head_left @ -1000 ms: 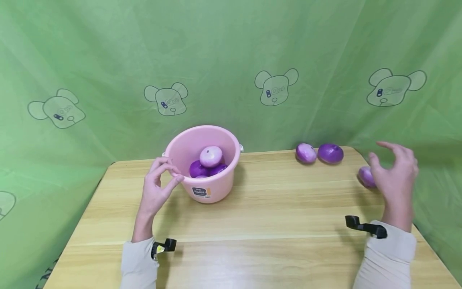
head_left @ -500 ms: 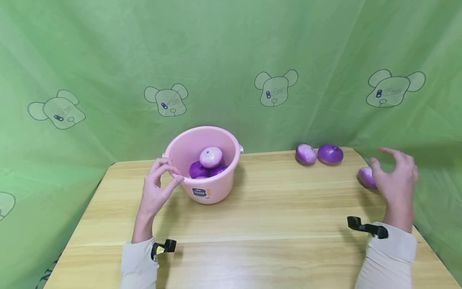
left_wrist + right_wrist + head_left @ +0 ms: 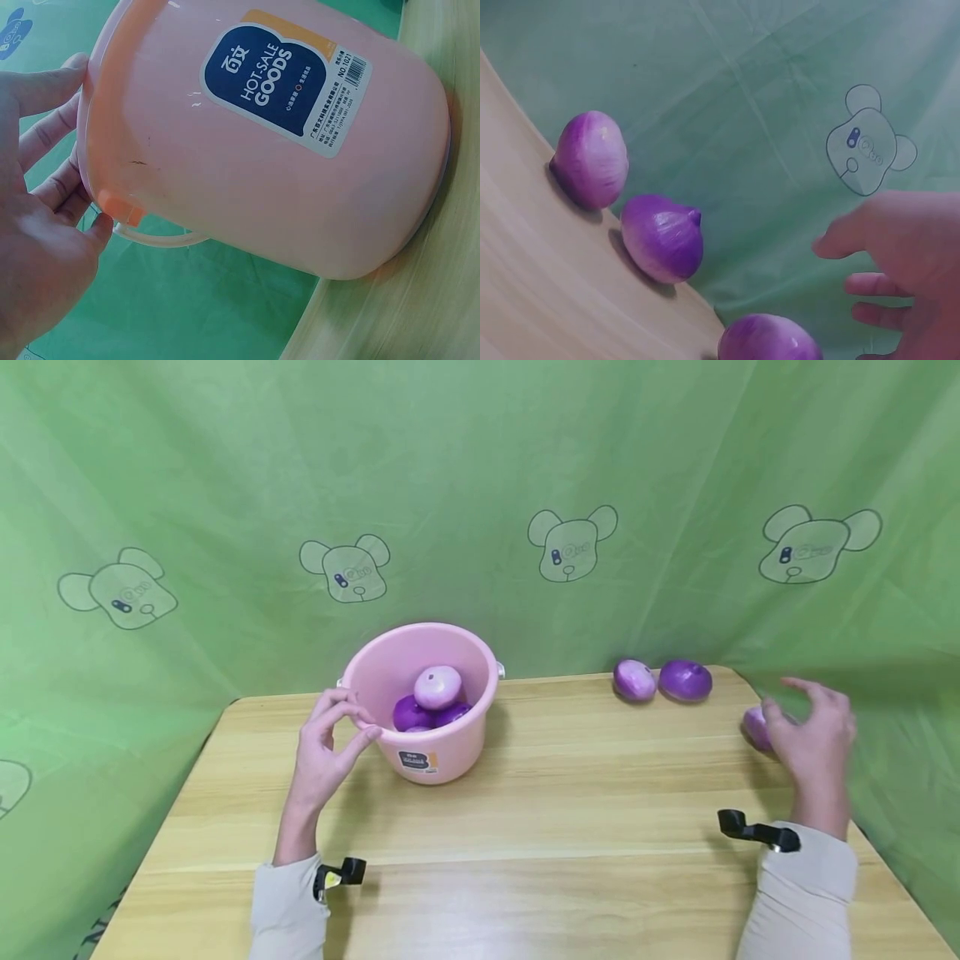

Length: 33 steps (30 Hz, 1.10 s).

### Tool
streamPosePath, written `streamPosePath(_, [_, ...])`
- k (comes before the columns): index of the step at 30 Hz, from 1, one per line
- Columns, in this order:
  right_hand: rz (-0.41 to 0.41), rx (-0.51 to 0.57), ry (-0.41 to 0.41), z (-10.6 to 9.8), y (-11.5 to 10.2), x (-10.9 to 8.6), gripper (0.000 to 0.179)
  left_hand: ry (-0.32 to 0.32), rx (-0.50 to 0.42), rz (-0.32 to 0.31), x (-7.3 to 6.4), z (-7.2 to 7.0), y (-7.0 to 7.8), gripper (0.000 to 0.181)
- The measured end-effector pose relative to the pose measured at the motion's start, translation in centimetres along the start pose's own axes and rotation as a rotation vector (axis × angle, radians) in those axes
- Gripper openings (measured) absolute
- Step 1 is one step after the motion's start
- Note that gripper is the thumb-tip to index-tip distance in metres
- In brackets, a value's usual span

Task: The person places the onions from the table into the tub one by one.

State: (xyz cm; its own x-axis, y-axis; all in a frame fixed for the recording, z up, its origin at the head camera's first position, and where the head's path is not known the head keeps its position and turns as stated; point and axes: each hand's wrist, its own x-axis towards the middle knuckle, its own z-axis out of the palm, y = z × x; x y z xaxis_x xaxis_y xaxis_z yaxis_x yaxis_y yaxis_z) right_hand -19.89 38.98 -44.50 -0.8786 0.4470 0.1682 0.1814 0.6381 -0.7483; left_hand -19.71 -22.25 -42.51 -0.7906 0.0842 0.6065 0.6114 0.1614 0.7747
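Note:
A pink bucket (image 3: 461,747) stands on the table with several purple onions (image 3: 437,687) inside, one pale one on top. My left hand (image 3: 318,756) pinches its rim on the left side, thumb outside and fingers over the edge. In the left wrist view the bucket's label (image 3: 266,82) faces the camera. At the right, my right hand (image 3: 816,739) hovers with thumb and fingers spread, holding nothing. Its thumb partly covers a lone onion (image 3: 756,728) in the head view. In the right wrist view, that onion (image 3: 769,339) lies apart from the fingers (image 3: 847,236).
Two more onions, one paler (image 3: 634,681) and one darker (image 3: 685,681), lie side by side near the table's back edge. A green curtain (image 3: 480,485) with bear-head drawings hangs close behind the wooden table (image 3: 570,810) and along its sides.
My right hand has lowered and shifted slightly left toward the lone onion, fingers still spread. The left hand and the bucket have stayed in place.

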Motion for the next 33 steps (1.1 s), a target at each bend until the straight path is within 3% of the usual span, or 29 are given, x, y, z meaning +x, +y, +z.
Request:
streamPosePath(10, [0.056, -0.042, -0.051, 0.3, 1.0, 0.1, 0.066, -0.003, -0.003, -0.003, -0.1, 0.0, 0.1, 0.016])
streamPosePath(33, [0.07, -0.095, -0.135, 0.6, 3.8, 1.0, 0.08, 0.002, -0.005, -0.002, 0.1, 0.0, -0.1, 0.016])
